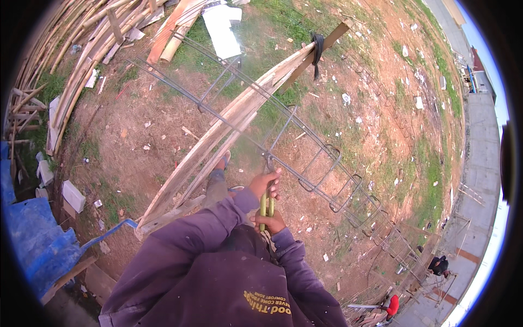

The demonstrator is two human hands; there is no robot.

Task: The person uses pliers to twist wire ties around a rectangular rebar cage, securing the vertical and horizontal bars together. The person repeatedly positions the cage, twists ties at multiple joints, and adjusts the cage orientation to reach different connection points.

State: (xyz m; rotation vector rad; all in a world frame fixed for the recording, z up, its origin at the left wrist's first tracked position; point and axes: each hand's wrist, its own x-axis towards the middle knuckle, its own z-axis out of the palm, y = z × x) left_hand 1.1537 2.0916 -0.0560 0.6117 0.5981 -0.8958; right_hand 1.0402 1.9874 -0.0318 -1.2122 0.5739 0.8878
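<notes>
Steel rebar cage, one, outdoors over patchy grass and reddish dirt ground, with one pair of pincers and two bare hands.
Ground (305, 256), littered with pale scraps, spreads around the cage (283, 128); grey concrete expanse (482, 163), one, to its right. Pincers (263, 206), one pair, two yellow-green handles, head at the cage's near long bar. Left hand (263, 184), one, fingers curled about the upper handles, nearer the cage; right hand (274, 220), one, closed around the lower handles, farther from it. Pale timbers (218, 122), several, crossing beneath the cage. Black tie (317, 54), one, beyond its far bar. Blue sheet (43, 234), one, well left. Person in dark clothing (437, 265), one, near its right end.
</notes>
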